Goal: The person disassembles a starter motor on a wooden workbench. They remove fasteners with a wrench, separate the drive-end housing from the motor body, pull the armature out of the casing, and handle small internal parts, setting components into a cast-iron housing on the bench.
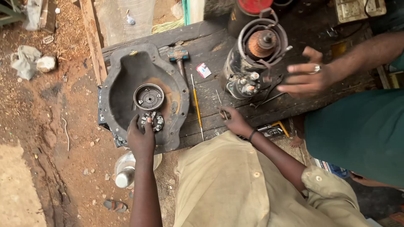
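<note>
Grip first: left hand (142, 141) rests fingers-down on a small brush holder (152, 121), fingertips curled round its near edge, pinching it lightly rather than lifting it clear. Right hand (234, 120) is closed on a thin metal tool (220, 103), a pick or small screwdriver, tip angled up across the planks.

Brush holder sits inside a big, dark, rusty housing cover (145, 94) lying dished-side up at the left end of the counter (210, 46). Just beyond it in the same dish lies a round end cap (149, 97), loose, touching or nearly touching the holder.

Judging progress: the starter motor (252, 59) stands upright well to the right, top end open, copper commutator bare, solenoid terminals facing this way. So strip-down looks done as far as cap and holder; both are off and parked apart from the motor. Nothing looks refitted yet. Whether the brushes have been cleaned or changed, I cannot tell.

Between the two, on the planks: a yellow-handled screwdriver (196, 105), a small hammer (179, 56), a small red and white packet (203, 70).

A second person's hand (307, 75), ring on one finger, hovers open just beside the motor, not touching it. Sandy ground littered with scraps below the counter.
</note>
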